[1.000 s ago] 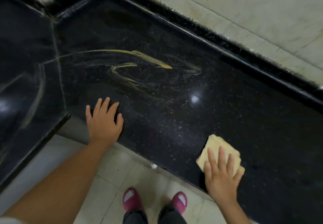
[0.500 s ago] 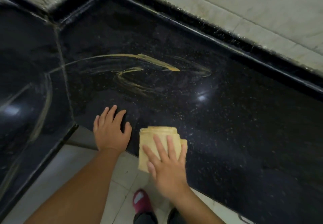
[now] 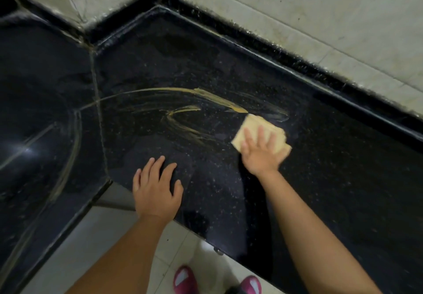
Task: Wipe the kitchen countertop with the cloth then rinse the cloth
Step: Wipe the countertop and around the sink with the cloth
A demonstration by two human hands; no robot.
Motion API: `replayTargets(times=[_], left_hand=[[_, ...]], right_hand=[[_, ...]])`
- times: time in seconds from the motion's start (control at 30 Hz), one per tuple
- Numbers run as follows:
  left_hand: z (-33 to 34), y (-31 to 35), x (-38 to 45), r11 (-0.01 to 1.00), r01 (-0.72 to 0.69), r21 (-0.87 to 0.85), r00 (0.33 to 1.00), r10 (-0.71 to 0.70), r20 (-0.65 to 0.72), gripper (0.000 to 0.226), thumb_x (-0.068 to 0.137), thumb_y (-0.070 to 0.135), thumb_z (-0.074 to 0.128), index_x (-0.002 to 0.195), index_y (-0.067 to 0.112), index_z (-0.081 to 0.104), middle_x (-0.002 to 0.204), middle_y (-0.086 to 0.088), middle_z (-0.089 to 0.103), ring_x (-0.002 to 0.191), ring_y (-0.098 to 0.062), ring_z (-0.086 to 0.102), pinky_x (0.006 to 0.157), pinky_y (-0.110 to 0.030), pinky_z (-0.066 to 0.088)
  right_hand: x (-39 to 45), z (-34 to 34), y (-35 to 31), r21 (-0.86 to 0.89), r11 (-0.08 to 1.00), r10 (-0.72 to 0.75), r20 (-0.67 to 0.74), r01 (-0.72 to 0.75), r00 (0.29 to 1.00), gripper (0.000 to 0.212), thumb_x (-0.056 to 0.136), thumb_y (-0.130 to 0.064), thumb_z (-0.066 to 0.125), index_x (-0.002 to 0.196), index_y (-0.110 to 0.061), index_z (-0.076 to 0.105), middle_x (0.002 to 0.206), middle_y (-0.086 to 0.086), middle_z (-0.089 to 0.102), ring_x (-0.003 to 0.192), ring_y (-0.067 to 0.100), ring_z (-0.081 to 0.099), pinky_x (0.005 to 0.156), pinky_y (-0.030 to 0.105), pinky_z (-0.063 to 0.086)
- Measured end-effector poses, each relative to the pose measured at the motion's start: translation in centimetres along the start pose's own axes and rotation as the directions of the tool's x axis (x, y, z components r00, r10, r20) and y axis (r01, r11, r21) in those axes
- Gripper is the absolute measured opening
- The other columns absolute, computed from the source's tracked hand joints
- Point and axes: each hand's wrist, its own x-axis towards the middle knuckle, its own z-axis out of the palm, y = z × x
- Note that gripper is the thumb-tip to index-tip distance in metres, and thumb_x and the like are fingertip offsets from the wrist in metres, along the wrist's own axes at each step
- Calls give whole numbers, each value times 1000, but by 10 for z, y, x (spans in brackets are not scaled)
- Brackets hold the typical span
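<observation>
I see my right hand (image 3: 261, 154) pressing flat, fingers straight, on the folded pale yellow cloth (image 3: 263, 133), which lies on the glossy black speckled stone countertop (image 3: 332, 167) touching the right end of a yellow smeared streak (image 3: 206, 96); my left hand (image 3: 155, 190) rests released, fingers spread, near the counter's front edge; pink slippers (image 3: 185, 280) on the pale tiled floor (image 3: 91, 236)

Pale wall tiles (image 3: 297, 11) rise behind the counter's back edge. Pink slippers (image 3: 184, 280) stand on the light floor tiles (image 3: 91, 236) below its front edge.
</observation>
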Motion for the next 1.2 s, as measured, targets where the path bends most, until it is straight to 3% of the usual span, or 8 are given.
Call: replayTargets(times=[0.17, 0.27, 0.33, 0.53, 0.67, 0.87, 1.03, 1.2], left_hand=[[2, -4, 1, 1000, 16, -15, 1000, -16, -11, 50, 76, 36, 34, 103, 10, 68, 116, -17, 63, 111, -37, 57, 93, -56, 38], [-1, -2, 3, 1000, 8, -28, 1000, -8, -15, 50, 76, 36, 35, 102, 10, 68, 115, -17, 64, 110, -38, 57, 93, -57, 38], [-2, -2, 3, 1000, -2, -31, 1000, 1, -23, 50, 77, 36, 34, 102, 9, 68, 115, -18, 63, 110, -38, 57, 92, -57, 39], [0, -3, 1, 999, -25, -37, 998, 23, -53, 49, 77, 35, 35, 102, 8, 68, 115, -19, 63, 110, -39, 57, 91, -57, 40], [2, -2, 4, 998, -40, -49, 996, 36, -77, 48, 78, 35, 36, 103, 9, 68, 115, -18, 64, 110, -38, 57, 92, -57, 39], [9, -3, 3, 999, -35, -22, 994, 33, -101, 47, 78, 36, 36, 103, 12, 68, 115, -15, 64, 112, -34, 55, 96, -51, 39], [9, -7, 5, 999, -31, -22, 989, 28, -146, 46, 77, 36, 38, 103, 12, 67, 114, -16, 64, 115, -29, 46, 99, -45, 32], [5, -10, 6, 1000, -15, -4, 995, 14, -103, 48, 79, 36, 36, 104, 10, 67, 116, -17, 63, 111, -37, 56, 93, -57, 38]], right_hand=[[-20, 42, -52, -161, 902, -407, -13, 400, 913, 50, 96, -48, 3, 145, -41, 10, 158, -2, -5, 144, 31, -10, 105, 61, -16], [-70, 69, -6, -269, 814, -546, -51, 515, 836, 52, 98, -47, 1, 133, -40, 39, 146, 0, 41, 137, 35, 26, 103, 59, 8], [-99, 85, 49, -314, 787, -564, -14, 532, 826, 45, 99, -47, 7, 133, -42, 36, 152, -7, 28, 142, 29, 13, 103, 55, 14], [-65, 35, 128, -202, 978, -88, -178, 51, 980, 54, 93, -55, 3, 145, -41, 12, 157, -7, 4, 144, 22, -5, 111, 57, 6], [6, -19, 78, 105, 970, 234, -131, -221, 963, 48, 100, -40, 17, 146, -39, 4, 157, -5, -14, 143, 26, -15, 112, 55, -9], [11, 9, -44, -89, 980, -184, -35, 180, 982, 48, 99, -42, 13, 146, -40, 1, 157, -2, -14, 142, 31, -16, 108, 61, -11], [-58, 69, -18, -281, 806, -564, -96, 521, 820, 53, 97, -49, 0, 133, -39, 38, 144, -2, 43, 136, 35, 28, 106, 55, 1], [-99, 79, 88, -281, 834, -518, -103, 475, 849, 43, 97, -51, 7, 139, -51, 20, 156, -17, 1, 145, 14, -7, 109, 46, 5]])
